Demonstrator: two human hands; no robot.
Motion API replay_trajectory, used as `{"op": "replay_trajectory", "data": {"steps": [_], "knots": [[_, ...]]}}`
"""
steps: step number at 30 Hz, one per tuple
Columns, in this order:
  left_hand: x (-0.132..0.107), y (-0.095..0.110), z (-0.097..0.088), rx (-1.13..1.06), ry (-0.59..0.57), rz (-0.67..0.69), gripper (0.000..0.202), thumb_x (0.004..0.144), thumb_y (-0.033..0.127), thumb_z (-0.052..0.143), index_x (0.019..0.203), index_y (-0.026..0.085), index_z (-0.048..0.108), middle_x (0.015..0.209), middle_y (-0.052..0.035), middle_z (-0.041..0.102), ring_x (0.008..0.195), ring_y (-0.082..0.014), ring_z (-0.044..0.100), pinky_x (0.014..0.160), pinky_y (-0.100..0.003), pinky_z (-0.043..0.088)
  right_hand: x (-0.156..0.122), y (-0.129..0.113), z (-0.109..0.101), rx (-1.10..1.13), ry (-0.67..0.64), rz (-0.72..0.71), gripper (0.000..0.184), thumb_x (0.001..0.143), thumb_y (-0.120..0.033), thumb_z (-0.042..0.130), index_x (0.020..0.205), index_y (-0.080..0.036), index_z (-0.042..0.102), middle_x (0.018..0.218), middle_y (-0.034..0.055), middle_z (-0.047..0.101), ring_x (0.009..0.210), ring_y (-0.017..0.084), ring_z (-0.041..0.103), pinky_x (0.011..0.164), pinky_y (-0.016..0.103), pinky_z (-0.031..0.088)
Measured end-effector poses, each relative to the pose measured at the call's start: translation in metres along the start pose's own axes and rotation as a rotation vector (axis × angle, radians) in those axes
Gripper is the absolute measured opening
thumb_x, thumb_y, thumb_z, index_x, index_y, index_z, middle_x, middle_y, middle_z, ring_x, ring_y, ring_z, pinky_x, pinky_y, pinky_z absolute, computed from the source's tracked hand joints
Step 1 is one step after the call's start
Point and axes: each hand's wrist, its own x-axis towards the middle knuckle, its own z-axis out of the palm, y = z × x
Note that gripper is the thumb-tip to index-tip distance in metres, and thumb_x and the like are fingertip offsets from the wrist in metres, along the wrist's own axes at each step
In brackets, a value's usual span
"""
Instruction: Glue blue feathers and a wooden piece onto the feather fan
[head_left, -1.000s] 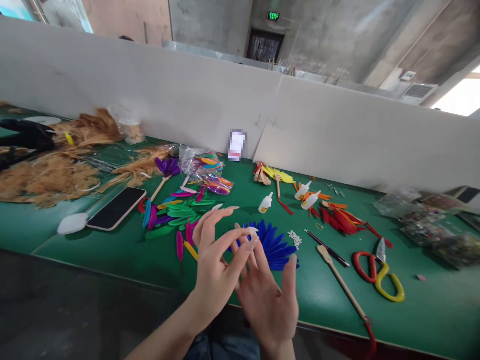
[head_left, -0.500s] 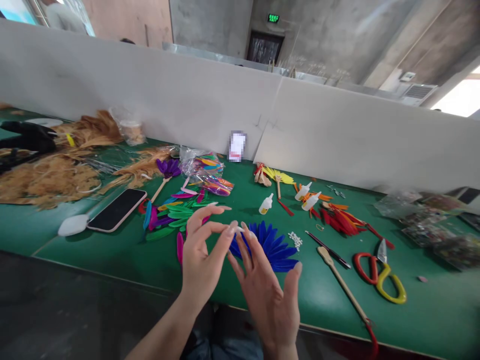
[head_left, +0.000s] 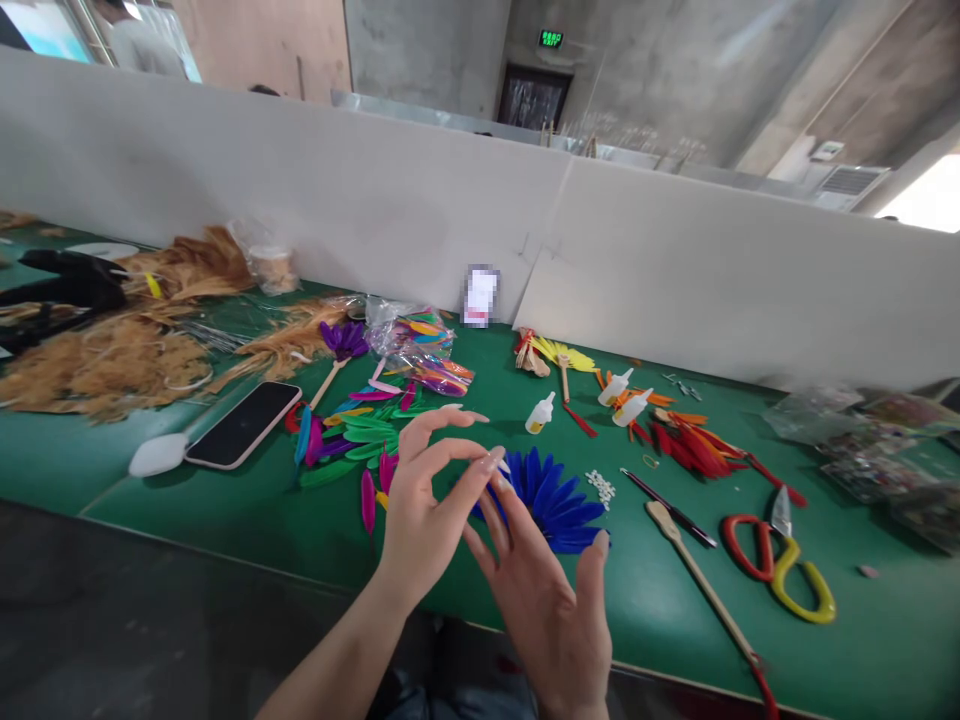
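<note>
My left hand (head_left: pixel 424 505) and my right hand (head_left: pixel 551 615) are raised together over the near edge of the green table (head_left: pixel 225 510). Both have their fingers spread, and nothing shows in either. The long-nailed fingertips of my left hand touch the fingertips of my right hand just above a blue feather fan (head_left: pixel 559 495), which lies flat on the table behind them. My hands partly cover the fan's near left side.
Loose coloured feathers (head_left: pixel 360 432) and a phone (head_left: pixel 244 425) lie to the left, tan feathers (head_left: pixel 97 360) farther left. Small glue bottles (head_left: pixel 540 413), white beads (head_left: pixel 601 487), a wooden stick (head_left: pixel 697 572) and red-and-yellow scissors (head_left: pixel 780 562) lie to the right. A white partition (head_left: pixel 675 270) closes the back.
My left hand's fingers curled in and met my right fingertips over the blue fan. The view shifted slightly, so everything sits a bit farther right.
</note>
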Motion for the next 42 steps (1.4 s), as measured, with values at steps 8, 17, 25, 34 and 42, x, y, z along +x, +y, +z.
{"op": "replay_trajectory", "data": {"steps": [8,17,25,34,42], "knots": [[0.003,-0.008,-0.005,-0.15,-0.024,-0.133,0.02,0.088,0.033,0.056,0.075,0.023,0.067,0.103,-0.0054,0.059,0.106,-0.0207,0.056,0.089,-0.033,0.047,0.0,-0.006,-0.001,-0.387,0.07,-0.126,0.07,0.086,-0.072,0.015,0.124,-0.034,0.059,0.146,0.0005,0.042,0.137,0.029,0.031,0.11,0.055,0.027],[-0.009,0.001,-0.017,-0.228,-0.279,-0.289,0.023,0.09,0.037,0.053,0.103,0.025,0.067,0.094,-0.0055,0.069,0.075,-0.0161,0.063,0.059,-0.025,0.051,-0.007,-0.037,-0.02,-1.608,-0.12,-0.466,0.063,0.082,-0.036,0.063,0.139,-0.04,0.037,0.157,-0.0119,0.001,0.142,0.04,0.003,0.112,0.061,0.002],[-0.01,0.013,-0.023,-0.387,-0.381,-0.367,0.019,0.088,0.028,0.057,0.102,0.029,0.071,0.09,-0.0034,0.072,0.072,-0.0158,0.067,0.053,-0.022,0.053,-0.002,-0.051,-0.023,-1.91,-0.154,-0.672,0.07,0.082,-0.045,0.062,0.143,-0.042,0.028,0.157,-0.0096,-0.002,0.14,0.04,0.011,0.111,0.063,0.003],[-0.009,0.016,-0.023,-0.33,-0.404,-0.298,0.019,0.09,0.024,0.054,0.1,0.027,0.07,0.089,-0.0025,0.071,0.075,-0.0152,0.067,0.061,-0.022,0.057,-0.003,-0.058,-0.021,-2.039,-0.16,-0.747,0.064,0.088,-0.035,0.057,0.144,-0.041,0.027,0.158,-0.0051,0.001,0.14,0.036,0.018,0.111,0.061,0.013],[-0.011,0.022,-0.018,-0.413,-0.39,-0.309,0.019,0.091,0.018,0.053,0.099,0.024,0.069,0.092,0.0003,0.072,0.073,-0.0089,0.065,0.065,-0.015,0.054,-0.006,-0.064,-0.015,-2.125,-0.117,-0.816,0.062,0.089,-0.034,0.057,0.143,-0.039,0.027,0.158,-0.001,0.006,0.14,0.032,0.021,0.111,0.057,0.02]]}}
